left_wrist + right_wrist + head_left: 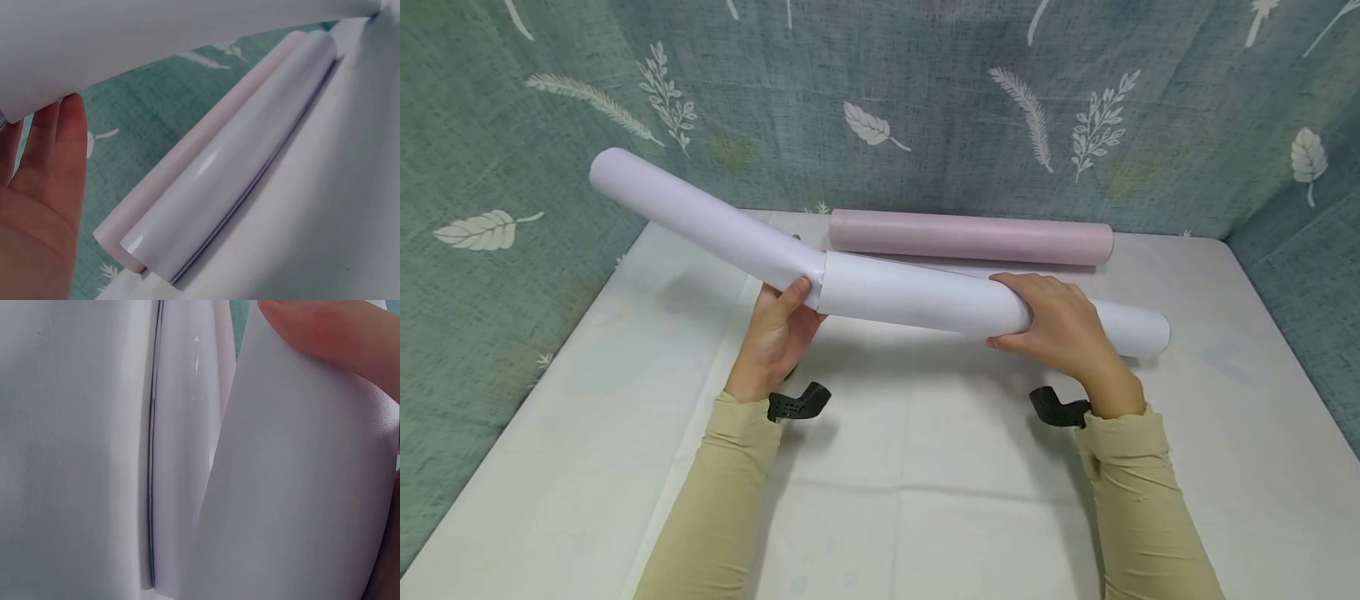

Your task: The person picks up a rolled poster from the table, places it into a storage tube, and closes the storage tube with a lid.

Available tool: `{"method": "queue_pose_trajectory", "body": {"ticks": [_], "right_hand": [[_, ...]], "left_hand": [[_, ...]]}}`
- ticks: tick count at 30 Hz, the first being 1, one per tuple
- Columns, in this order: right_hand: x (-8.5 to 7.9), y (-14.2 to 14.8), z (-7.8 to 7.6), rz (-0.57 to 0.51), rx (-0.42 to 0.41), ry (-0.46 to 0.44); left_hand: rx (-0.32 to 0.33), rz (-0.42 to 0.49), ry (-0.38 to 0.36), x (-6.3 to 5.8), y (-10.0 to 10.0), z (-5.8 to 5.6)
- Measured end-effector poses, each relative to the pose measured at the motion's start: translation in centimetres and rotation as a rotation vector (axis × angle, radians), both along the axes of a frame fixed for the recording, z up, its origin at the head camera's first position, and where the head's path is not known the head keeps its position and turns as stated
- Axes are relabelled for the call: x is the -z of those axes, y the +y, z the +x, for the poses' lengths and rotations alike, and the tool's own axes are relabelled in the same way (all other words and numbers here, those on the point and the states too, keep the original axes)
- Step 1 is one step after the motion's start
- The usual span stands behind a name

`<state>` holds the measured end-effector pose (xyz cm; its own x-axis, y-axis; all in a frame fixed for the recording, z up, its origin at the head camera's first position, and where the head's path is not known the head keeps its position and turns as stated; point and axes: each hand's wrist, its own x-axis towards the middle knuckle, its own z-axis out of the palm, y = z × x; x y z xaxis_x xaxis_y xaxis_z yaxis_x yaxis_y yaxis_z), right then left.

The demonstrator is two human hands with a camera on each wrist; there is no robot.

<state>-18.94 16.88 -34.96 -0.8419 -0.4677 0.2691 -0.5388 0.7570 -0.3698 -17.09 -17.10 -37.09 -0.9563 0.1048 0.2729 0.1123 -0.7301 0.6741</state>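
Observation:
A long, smooth white roll (917,292) slopes across the middle of the head view. At its left end it meets a lavender roll (700,212), which angles up to the left. My left hand (778,329) holds them where they meet, thumb in front on the lavender roll and fingers behind and below. In the left wrist view, fingertips (72,106) of that hand touch the underside of the white roll. Toward the other end, my right hand (1060,325) grips the white roll from above, its thumb on the near side. The palm side of this grip is hidden.
A pink roll (970,236) lies along the back of the white-covered table (880,517). Beside it lies another glossy lavender roll (231,162), mostly hidden by the white roll in the head view. Green leaf-patterned fabric (925,100) hangs behind and at both sides.

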Motion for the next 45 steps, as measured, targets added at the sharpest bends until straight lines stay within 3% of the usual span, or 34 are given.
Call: {"method": "queue_pose_trajectory", "body": {"ticks": [11,19,23,25,27,30,32,34,38,45], "right_hand": [[0.0,0.1,0.0,0.002,0.006,-0.014],[-0.1,0.2,0.0,0.000,0.011,-0.005],[0.0,0.2,0.0,0.000,0.020,-0.011],[0.0,0.3,0.0,-0.004,0.022,-0.011],[0.0,0.4,0.0,-0.009,0.021,-0.011],[0.0,0.6,-0.1,-0.010,0.022,-0.014],[0.0,0.7,-0.2,-0.009,0.023,-0.015],[0.0,0.7,-0.2,-0.005,0.025,-0.015],[0.0,0.8,-0.2,-0.005,0.024,-0.009],[0.1,0.7,-0.2,-0.006,0.019,-0.002]], "left_hand": [[-0.099,-0.053,-0.002,0.0,0.5,0.0],[-0.218,-0.044,0.031,0.3,1.6,-0.4],[-0.211,-0.083,0.044,1.2,1.9,-0.6],[-0.189,-0.112,0.071,2.7,1.5,-1.5],[-0.175,-0.139,0.072,2.2,1.7,-1.2],[-0.164,-0.171,0.080,2.6,1.7,-1.6],[-0.159,-0.187,0.066,2.0,1.9,-1.2],[-0.151,-0.213,0.085,2.9,1.7,-1.8],[-0.118,-0.244,0.103,3.4,1.3,-2.2],[-0.101,-0.213,0.016,0.9,1.7,-0.7]]}}
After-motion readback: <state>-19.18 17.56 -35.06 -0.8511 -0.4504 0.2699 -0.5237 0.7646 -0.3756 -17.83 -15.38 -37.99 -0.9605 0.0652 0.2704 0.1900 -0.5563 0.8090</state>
